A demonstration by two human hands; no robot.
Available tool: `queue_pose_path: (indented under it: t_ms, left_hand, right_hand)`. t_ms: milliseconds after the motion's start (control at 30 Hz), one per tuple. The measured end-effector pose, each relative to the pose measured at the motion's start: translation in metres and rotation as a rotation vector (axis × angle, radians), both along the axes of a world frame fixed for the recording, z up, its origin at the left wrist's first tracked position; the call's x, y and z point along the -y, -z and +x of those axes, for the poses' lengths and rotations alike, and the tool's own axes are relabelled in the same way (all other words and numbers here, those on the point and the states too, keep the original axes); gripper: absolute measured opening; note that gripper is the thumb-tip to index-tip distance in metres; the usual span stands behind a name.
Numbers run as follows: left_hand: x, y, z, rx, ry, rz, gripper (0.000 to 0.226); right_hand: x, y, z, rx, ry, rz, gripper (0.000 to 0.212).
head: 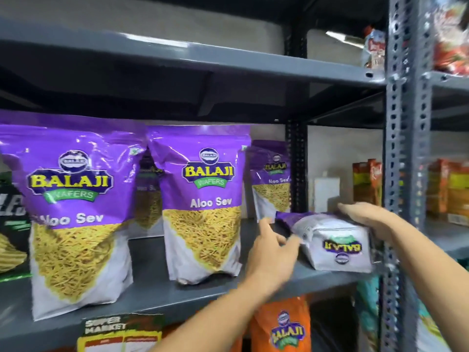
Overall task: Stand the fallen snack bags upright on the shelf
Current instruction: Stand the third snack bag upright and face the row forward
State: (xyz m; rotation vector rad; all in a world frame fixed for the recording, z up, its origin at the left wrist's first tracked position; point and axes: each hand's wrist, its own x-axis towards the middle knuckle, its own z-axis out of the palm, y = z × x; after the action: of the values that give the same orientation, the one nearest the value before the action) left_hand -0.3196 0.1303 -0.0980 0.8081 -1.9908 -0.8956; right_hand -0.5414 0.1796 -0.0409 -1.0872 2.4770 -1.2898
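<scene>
A fallen purple-and-white snack bag point(332, 240) lies flat at the right end of the grey shelf point(152, 290), its bottom gusset facing me with the logo upside down. My right hand point(368, 219) rests on its top right side, fingers wrapped over it. My left hand point(271, 252) touches its left edge, fingers spread and blurred. Two large purple bags stand upright at the front: one on the left point(76, 214), one in the middle point(203, 204). A smaller one point(270, 179) stands behind, near the post.
A perforated grey upright point(403, 148) stands just right of the fallen bag. Orange cartons point(368, 184) sit at the back right. An orange bag point(284, 326) is on the shelf below. A dark green bag point(12, 219) stands at the far left.
</scene>
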Motion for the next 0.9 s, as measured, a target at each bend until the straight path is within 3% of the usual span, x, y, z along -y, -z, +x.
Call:
queue_pose_path:
  t_ms: [133, 233, 300, 367, 400, 433, 500, 600, 700, 833, 900]
  left_hand:
    - [0.016, -0.016, -0.053, 0.129, -0.011, 0.255, 0.105]
    - [0.014, -0.028, -0.074, 0.078, 0.018, 0.417, 0.106]
    - [0.005, -0.034, -0.076, 0.081, 0.109, 0.466, 0.081]
    - [-0.002, -0.037, -0.077, 0.063, 0.178, 0.409, 0.027]
    - [-0.005, -0.038, -0.077, 0.048, 0.189, 0.404, 0.017]
    - [-0.004, -0.039, -0.077, 0.043, 0.197, 0.402, 0.02]
    - [0.001, -0.038, -0.08, 0.029, 0.19, 0.372, 0.048]
    - [0.01, -0.036, -0.083, -0.009, 0.146, 0.322, 0.074]
    - [0.022, -0.035, -0.086, -0.059, 0.103, 0.257, 0.082]
    - [0.033, -0.036, -0.082, -0.103, 0.032, 0.12, 0.082]
    - [0.038, -0.036, -0.08, -0.115, -0.027, 0.051, 0.094]
  right_hand:
    - [0.01, 0.002, -0.015, 0.117, -0.073, 0.079, 0.052]
    - [0.013, 0.005, -0.02, 0.117, -0.127, 0.083, 0.04]
    - [0.011, 0.007, -0.021, 0.114, -0.126, 0.102, 0.037]
    - [0.01, 0.009, -0.024, 0.126, -0.094, 0.076, 0.055]
    - [0.009, 0.009, -0.024, 0.116, -0.083, 0.062, 0.06]
    - [0.009, 0.009, -0.023, 0.09, -0.079, 0.053, 0.061]
    - [0.007, 0.009, -0.024, 0.056, -0.121, 0.004, 0.054]
    - [0.005, 0.01, -0.027, 0.208, -0.228, -0.199, 0.052]
    - [0.011, 0.007, -0.02, 0.276, -0.279, -0.343, 0.044]
    - [0.023, 0.003, -0.004, 0.208, -0.343, -0.451, 0.053]
    - [0.03, 0.005, -0.002, 0.159, -0.352, -0.476, 0.056]
